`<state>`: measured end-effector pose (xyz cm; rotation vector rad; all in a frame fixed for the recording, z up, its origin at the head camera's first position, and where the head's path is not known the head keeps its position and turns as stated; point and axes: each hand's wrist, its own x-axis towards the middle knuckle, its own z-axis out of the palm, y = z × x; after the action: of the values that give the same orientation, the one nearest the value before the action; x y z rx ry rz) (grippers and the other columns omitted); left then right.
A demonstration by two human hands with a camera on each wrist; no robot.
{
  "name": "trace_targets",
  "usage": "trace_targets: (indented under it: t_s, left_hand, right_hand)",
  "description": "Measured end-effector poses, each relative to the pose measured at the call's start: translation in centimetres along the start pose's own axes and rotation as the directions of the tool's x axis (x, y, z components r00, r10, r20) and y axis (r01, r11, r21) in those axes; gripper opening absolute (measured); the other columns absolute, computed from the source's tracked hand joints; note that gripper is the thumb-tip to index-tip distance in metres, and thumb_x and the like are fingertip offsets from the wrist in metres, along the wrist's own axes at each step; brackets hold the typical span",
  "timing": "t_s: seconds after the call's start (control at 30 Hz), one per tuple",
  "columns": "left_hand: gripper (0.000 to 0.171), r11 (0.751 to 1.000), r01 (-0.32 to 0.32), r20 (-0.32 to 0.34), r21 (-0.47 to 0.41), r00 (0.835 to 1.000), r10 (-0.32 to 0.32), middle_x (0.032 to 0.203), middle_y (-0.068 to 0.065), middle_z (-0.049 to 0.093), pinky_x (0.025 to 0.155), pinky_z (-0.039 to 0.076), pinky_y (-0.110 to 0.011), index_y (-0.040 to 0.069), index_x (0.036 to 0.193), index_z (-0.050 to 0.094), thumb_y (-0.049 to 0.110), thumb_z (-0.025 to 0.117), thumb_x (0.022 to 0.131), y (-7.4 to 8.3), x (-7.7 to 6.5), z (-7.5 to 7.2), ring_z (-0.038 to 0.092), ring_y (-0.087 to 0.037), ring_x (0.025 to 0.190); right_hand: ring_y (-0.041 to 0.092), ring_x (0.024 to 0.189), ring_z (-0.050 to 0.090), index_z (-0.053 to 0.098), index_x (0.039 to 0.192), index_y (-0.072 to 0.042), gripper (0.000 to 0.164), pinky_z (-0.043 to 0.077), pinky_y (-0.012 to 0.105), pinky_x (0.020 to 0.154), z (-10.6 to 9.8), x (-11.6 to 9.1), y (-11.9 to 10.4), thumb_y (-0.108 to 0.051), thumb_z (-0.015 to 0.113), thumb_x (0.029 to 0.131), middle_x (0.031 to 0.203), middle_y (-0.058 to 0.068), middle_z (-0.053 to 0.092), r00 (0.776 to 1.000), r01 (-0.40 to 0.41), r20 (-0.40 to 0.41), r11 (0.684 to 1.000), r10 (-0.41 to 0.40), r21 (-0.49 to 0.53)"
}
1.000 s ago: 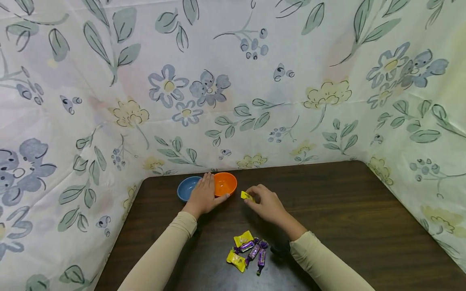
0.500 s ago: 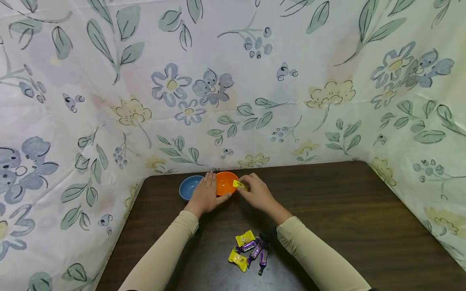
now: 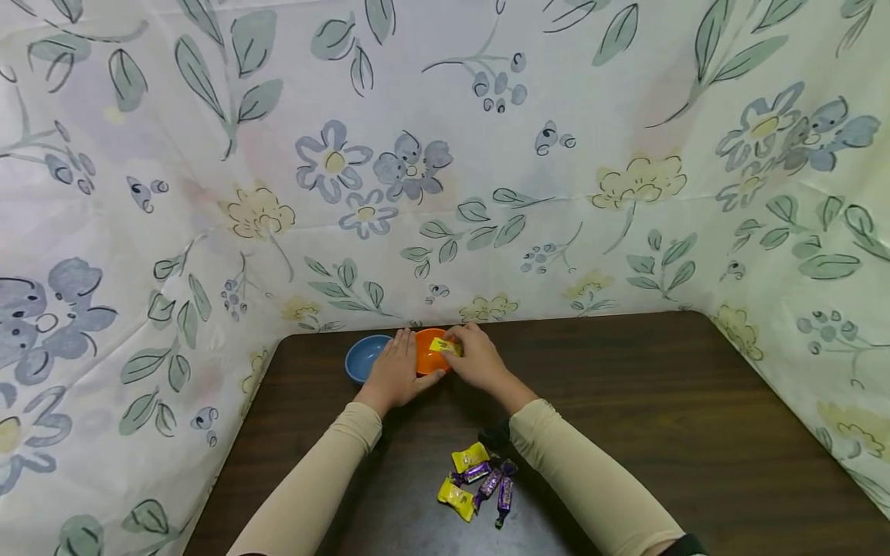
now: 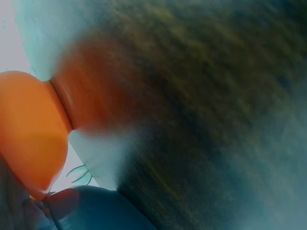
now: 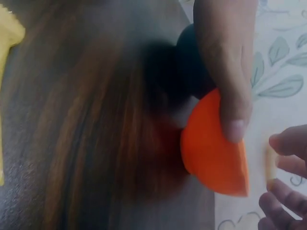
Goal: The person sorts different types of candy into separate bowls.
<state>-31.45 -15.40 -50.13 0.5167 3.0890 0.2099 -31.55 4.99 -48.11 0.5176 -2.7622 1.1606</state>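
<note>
In the head view my right hand (image 3: 481, 361) pinches a yellow-wrapped candy (image 3: 442, 346) over the orange bowl (image 3: 426, 362). The right wrist view has the candy (image 5: 271, 165) edge-on and blurred between thumb and fingers, apart from the bowl's rim. My left hand (image 3: 399, 372) lies with straight fingers across where the orange bowl and the blue bowl (image 3: 363, 357) meet, hiding parts of both. Its thumb rests at the orange bowl's rim. In the left wrist view the orange bowl (image 4: 33, 124) and blue bowl (image 4: 96, 211) appear from low at the side.
Nearer on the brown table (image 3: 626, 401) lies a small pile: yellow-wrapped candies (image 3: 456, 499) and several purple-wrapped candies (image 3: 504, 494). A flowered cloth (image 3: 487, 255) stands behind the table and along its sides. My right forearm passes just beside the pile.
My right hand has moved left with the yellow-wrapped candy, from beside the orange bowl to over it. The left hand stays on the bowls. The pile looks unchanged.
</note>
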Motion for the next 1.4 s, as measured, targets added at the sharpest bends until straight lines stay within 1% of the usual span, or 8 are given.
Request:
trace_targets:
  t_s: [0.23, 0.37, 0.53, 0.77, 0.87, 1.1, 1.27, 1.4]
  left_hand:
    - [0.109, 1.0, -0.009, 0.02, 0.024, 1.0, 0.009, 0.175, -0.024, 0.022, 0.134, 0.02, -0.051, -0.007, 0.166, 0.022, 0.078, 0.042, 0.101, 0.0, 0.1, 0.1, 0.022, -0.039, 0.164]
    - [0.108, 0.999, -0.004, 0.028, 0.048, 1.0, 0.002, 0.175, -0.025, 0.023, 0.134, 0.021, -0.051, -0.007, 0.166, 0.023, 0.077, 0.042, 0.101, 0.0, 0.0, -0.1, 0.022, -0.038, 0.164]
    - [0.108, 0.999, 0.0, 0.037, 0.04, 0.999, -0.001, 0.175, -0.025, 0.023, 0.134, 0.021, -0.051, -0.007, 0.165, 0.023, 0.076, 0.043, 0.101, 0.1, -0.1, -0.2, 0.022, -0.039, 0.164]
    - [0.11, 1.0, 0.004, 0.044, 0.03, 0.999, -0.006, 0.176, -0.024, 0.02, 0.134, 0.019, -0.05, -0.006, 0.167, 0.021, 0.079, 0.041, 0.1, 0.0, -0.1, -0.2, 0.02, -0.038, 0.165]
    - [0.11, 1.0, 0.004, 0.041, 0.021, 0.999, -0.005, 0.176, -0.023, 0.021, 0.134, 0.02, -0.05, -0.006, 0.167, 0.021, 0.08, 0.04, 0.1, -0.1, -0.1, -0.2, 0.021, -0.038, 0.165]
    - [0.111, 1.0, 0.014, 0.055, 0.003, 0.998, -0.014, 0.176, -0.023, 0.019, 0.135, 0.018, -0.05, -0.005, 0.167, 0.02, 0.08, 0.041, 0.099, 0.0, -0.3, -0.4, 0.02, -0.038, 0.165]
    - [0.11, 1.0, 0.012, 0.054, -0.009, 0.998, -0.011, 0.176, -0.023, 0.019, 0.135, 0.019, -0.05, -0.005, 0.167, 0.021, 0.079, 0.041, 0.099, 0.0, -0.4, -0.4, 0.02, -0.038, 0.165]
    - [0.11, 1.0, 0.01, 0.058, -0.012, 0.998, -0.009, 0.177, -0.023, 0.018, 0.135, 0.018, -0.05, -0.005, 0.167, 0.02, 0.08, 0.04, 0.099, -0.1, -0.2, -0.3, 0.018, -0.038, 0.165]
  right_hand:
    - [0.024, 0.097, 0.061, 0.072, 0.128, -0.008, 0.034, 0.056, 0.043, 0.088, -0.2, -0.4, -0.2, -0.025, 0.076, 0.099, 0.122, 0.013, 0.064, 1.0, 0.007, 0.009, 1.0, -0.007, -0.012]
    - [0.027, 0.1, 0.064, 0.072, 0.126, -0.005, 0.033, 0.058, 0.044, 0.088, -0.5, -1.2, 0.1, -0.023, 0.077, 0.098, 0.121, 0.017, 0.064, 0.997, 0.053, 0.048, 0.998, -0.053, 0.017]
    - [0.028, 0.109, 0.068, 0.073, 0.124, -0.006, 0.03, 0.059, 0.045, 0.095, -1.3, -2.7, 0.5, -0.021, 0.078, 0.098, 0.118, 0.014, 0.064, 0.985, 0.111, 0.126, 0.993, -0.116, 0.041]
    - [0.024, 0.105, 0.065, 0.073, 0.124, -0.007, 0.031, 0.059, 0.043, 0.094, -2.5, -5.3, 0.6, -0.022, 0.078, 0.098, 0.119, 0.009, 0.065, 0.945, 0.186, 0.261, 0.981, -0.194, 0.056]
    - [0.029, 0.104, 0.064, 0.073, 0.125, -0.006, 0.031, 0.058, 0.042, 0.092, -2.8, -6.5, 0.6, -0.023, 0.077, 0.098, 0.121, 0.012, 0.066, 0.922, 0.208, 0.316, 0.975, -0.222, 0.078]
    - [0.029, 0.105, 0.066, 0.073, 0.124, -0.007, 0.031, 0.059, 0.043, 0.094, -2.5, -8.7, 0.9, -0.025, 0.076, 0.099, 0.119, 0.012, 0.067, 0.879, 0.237, 0.4, 0.966, -0.259, 0.103]
    - [0.018, 0.1, 0.064, 0.074, 0.122, -0.012, 0.029, 0.057, 0.032, 0.088, -2.4, -9.9, 1.3, -0.027, 0.078, 0.098, 0.116, 0.004, 0.067, 0.858, 0.223, 0.453, 0.97, -0.241, 0.094]
    - [0.013, 0.093, 0.061, 0.075, 0.119, -0.015, 0.026, 0.053, 0.024, 0.08, -2.5, -10.4, 1.4, -0.026, 0.08, 0.096, 0.113, 0.001, 0.065, 0.829, 0.216, 0.504, 0.97, -0.24, 0.107]
